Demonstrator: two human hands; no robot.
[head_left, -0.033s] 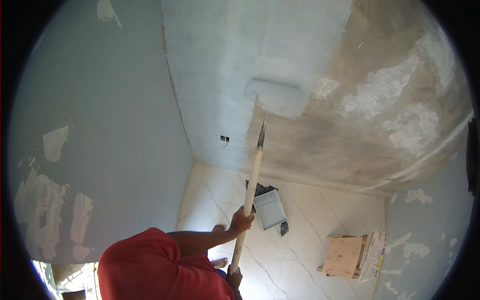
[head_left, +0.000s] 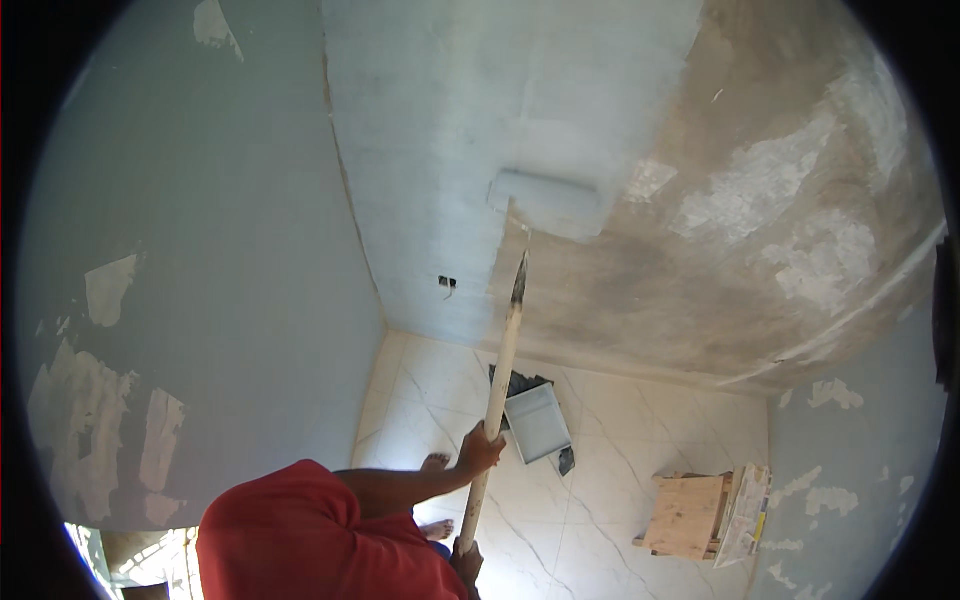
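A long pale pole (head_left: 503, 370) slants up from my hands to a paint roller (head_left: 548, 188). The roller rests against the wall, where light blue-grey paint meets a bare brown stretch (head_left: 640, 270). My left hand (head_left: 481, 450) is wrapped round the pole, its arm reaching across from the red sleeve. Lower down, near the pole's bottom end, my right hand (head_left: 467, 558) is closed round it too, partly hidden by the red shirt (head_left: 320, 545). Beyond the pole, a grey paint tray (head_left: 538, 422) lies on the floor over black plastic (head_left: 568, 460).
A wooden stool-like piece (head_left: 686, 515) stands at the right, with printed sheets (head_left: 745, 515) beside it. An open wall box (head_left: 447, 282) with loose wire sits left of the pole. White patches mark the side walls. My bare feet (head_left: 437, 530) are on the marble-patterned tiles (head_left: 600, 440).
The roller has slid slightly down the wall, and the pole has shifted with it. Both hands keep their hold.
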